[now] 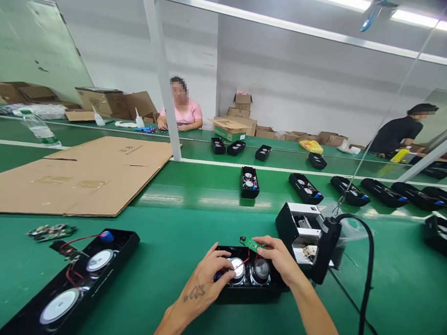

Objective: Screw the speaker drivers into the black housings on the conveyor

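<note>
In front of me a black speaker box (246, 297) lies with its open side up. Two round speaker drivers sit in it: the left driver (237, 270) partly behind my fingers, the right driver (262, 269) in plain sight. My right hand (280, 256) pinches a small green circuit board (250, 244) above the box's far edge. A red wire (245, 261) runs from near the board toward my left hand (207, 278). That hand's thumb and fingers close together over the box's left end; what they grip is hidden. Something blue shows dimly under them.
A longer speaker box (106, 279) with a blue cylinder lies at left, near a pile of circuit boards (51, 232). Flattened cardboard (80, 177) lies behind. At right stand a white-and-black case (284, 226) and a hanging black tool (325, 249) with a cable. More boxes line the belt (202, 183); two people work beyond.
</note>
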### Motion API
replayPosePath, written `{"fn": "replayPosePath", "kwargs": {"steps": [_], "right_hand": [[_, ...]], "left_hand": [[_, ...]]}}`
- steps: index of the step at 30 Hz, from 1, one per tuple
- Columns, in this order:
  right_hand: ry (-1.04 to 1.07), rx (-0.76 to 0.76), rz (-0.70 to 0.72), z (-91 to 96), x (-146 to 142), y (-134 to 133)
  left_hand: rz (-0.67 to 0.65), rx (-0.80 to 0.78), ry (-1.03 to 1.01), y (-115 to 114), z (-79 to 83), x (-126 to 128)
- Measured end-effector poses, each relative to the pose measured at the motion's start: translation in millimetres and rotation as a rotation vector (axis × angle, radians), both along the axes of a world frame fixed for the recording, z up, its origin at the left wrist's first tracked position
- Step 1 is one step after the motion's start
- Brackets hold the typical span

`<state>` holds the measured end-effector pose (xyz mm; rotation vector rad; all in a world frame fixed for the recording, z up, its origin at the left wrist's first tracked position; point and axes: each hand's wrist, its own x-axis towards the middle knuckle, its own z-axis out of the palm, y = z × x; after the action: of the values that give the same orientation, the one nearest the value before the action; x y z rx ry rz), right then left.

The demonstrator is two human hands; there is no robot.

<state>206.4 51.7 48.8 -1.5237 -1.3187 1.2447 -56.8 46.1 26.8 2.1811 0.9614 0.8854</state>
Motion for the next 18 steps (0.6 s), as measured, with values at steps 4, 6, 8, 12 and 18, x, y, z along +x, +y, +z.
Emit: {"fn": "replayPosePath", "kwargs": {"steps": [4,6,8,12,18], "right_hand": [[0.188,-0.028,0.069,6.0,5,-13],[0.234,-0.028,0.138,11.6,6,-22],[0.175,-0.017,0.205,16.3,6,-30],[-0.273,0.229,0.214,17.5,-1,-44],[-0.908,0.673,0.381,6.6,-21,-55]], "left_hand": [[0.046,0.093,0.026,4,-4.2,9],[0.071,0.129,0.027,7,-5.8,14],[0.106,0.132,0.011,9,-5.9,18],[0.206,0.087,-0.061,10,-4.7,24],[0.275,0.014,-0.161,9,-12.3,28]]}}
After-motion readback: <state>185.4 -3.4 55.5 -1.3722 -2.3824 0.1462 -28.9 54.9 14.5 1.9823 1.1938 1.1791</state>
